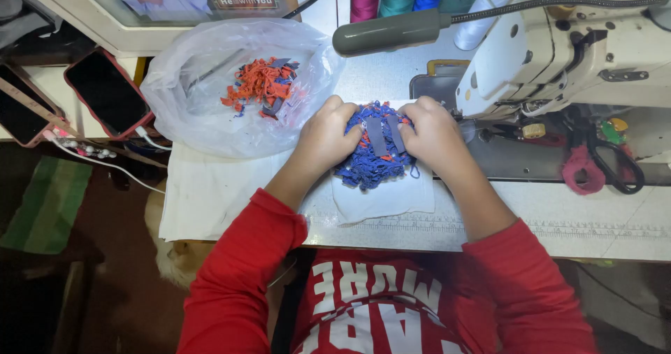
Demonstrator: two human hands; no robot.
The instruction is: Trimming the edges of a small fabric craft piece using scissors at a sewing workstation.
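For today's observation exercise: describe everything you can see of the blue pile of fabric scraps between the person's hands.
The pile of blue scraps is a loose, rounded heap of small frayed cloth bits, mostly royal blue, with a few orange-red flecks and two grey strips lying on top. It sits on a white cloth on the sewing table, just in front of the sewing machine. The left hand and right hand cup it from either side.

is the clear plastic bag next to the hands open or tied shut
Open: the clear plastic bag lies with its mouth spread wide, a loose heap of orange scraps exposed inside, no knot visible.
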